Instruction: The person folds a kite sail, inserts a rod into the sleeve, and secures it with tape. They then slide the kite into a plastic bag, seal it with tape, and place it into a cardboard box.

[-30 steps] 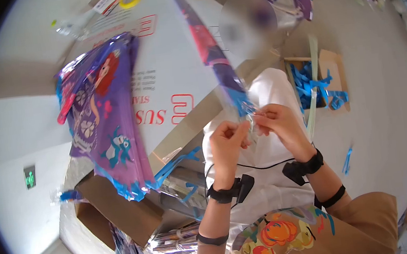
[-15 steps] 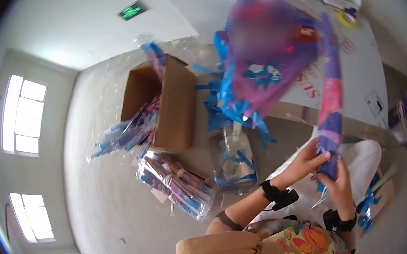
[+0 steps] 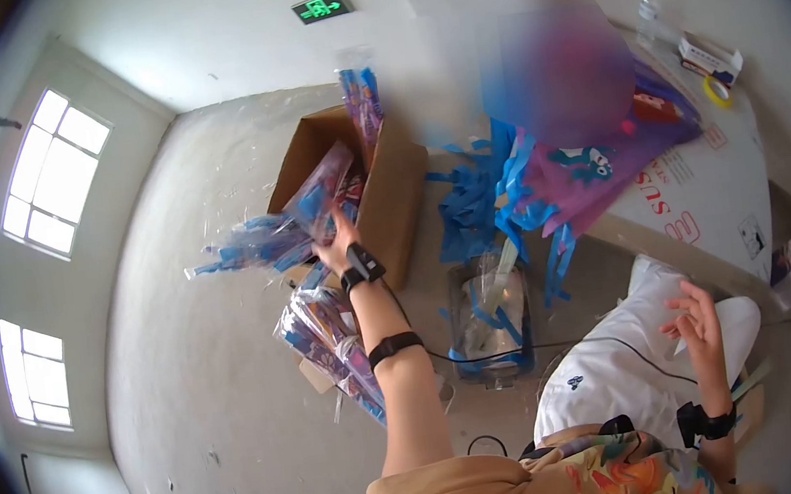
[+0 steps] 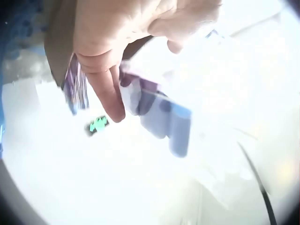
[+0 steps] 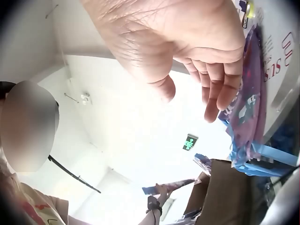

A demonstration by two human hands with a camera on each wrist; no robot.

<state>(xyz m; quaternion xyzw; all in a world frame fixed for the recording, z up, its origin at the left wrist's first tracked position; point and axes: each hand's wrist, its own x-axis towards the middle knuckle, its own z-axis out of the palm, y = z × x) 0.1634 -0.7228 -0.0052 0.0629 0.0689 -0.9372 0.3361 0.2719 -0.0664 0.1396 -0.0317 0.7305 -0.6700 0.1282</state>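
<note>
At the cardboard box point(image 3: 405, 197), my left hand point(image 3: 336, 239) holds a slim packed kite point(image 3: 324, 189) in a clear sleeve, purple with a blue end. The kite slants over the box's open side. In the left wrist view its blue end point(image 4: 178, 131) sticks out past the fingers, while the thumb stands apart and the far end is hidden behind the hand. My right hand point(image 3: 702, 329) is raised over my white-trousered leg point(image 3: 614, 364), fingers loosely bent and holding nothing. The right wrist view shows that palm point(image 5: 187, 37) bare.
More packed kites point(image 3: 254, 246) poke out of the box, and a bundle point(image 3: 323, 338) lies beside it on the floor. Purple kites point(image 3: 601, 165) with blue tails drape over a white board point(image 3: 717, 201). A clear bin point(image 3: 490, 319) with blue strips and a dark cable are nearby.
Both hands were together on the kite over my lap. My left hand has carried it left to the box, and my right hand has let go. The head view has swung left.
</note>
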